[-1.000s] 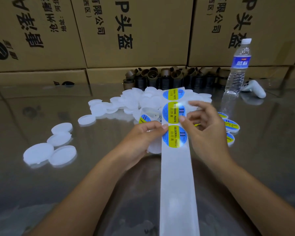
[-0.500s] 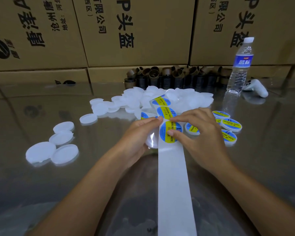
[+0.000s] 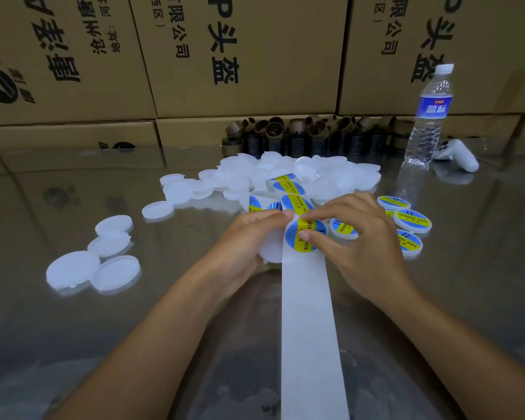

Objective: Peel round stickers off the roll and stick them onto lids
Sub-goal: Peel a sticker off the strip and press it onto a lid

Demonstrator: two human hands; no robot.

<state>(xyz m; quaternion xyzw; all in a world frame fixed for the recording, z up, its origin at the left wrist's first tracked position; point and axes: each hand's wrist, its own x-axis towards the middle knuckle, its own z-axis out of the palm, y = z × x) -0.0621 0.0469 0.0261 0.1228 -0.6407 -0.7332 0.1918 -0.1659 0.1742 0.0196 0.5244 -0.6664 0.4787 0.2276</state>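
1. Cardboard boxes [image 3: 255, 56]: brown, printed in black, stacked as a wall along the far edge.
2. Desk [image 3: 482, 268]: glossy and reflective; carries all items below.
3. Backing strip [image 3: 309, 313]: white liner paper, running from the near edge up the middle to the hands, then on toward the lid heap with more blue-and-yellow stickers [image 3: 294, 203] on it.
4. Heap of plain lids [image 3: 243, 174]: round, translucent white, piled at centre far side, loose ones spilling to the left.
5. Left hand [image 3: 246, 241]: fingers curled round a white lid [image 3: 270, 253] held under the strip's left edge; forefinger tip lies on the strip.
6. Right hand [image 3: 361, 237]: thumb and forefinger pinch the nearest sticker; other fingers loosely bent above the desk.
7. Cardboard cores [image 3: 300, 134]: short brown tubes, in a row against the boxes behind the heap.
8. Water bottle [image 3: 428, 116]: clear, blue label, white cap, upright at far right.
9. Four plain lids [image 3: 73, 268]: separate group at left, well apart from the heap.
10. Labelled lids [image 3: 412, 221]: several, each bearing a sticker, just beside the right hand on its right.
11. Controller [image 3: 458, 156]: white, lying near the bottle's base.
12. Sticker [image 3: 306, 247]: round, blue with a yellow band, at the strip's end between both hands, above the held lid.
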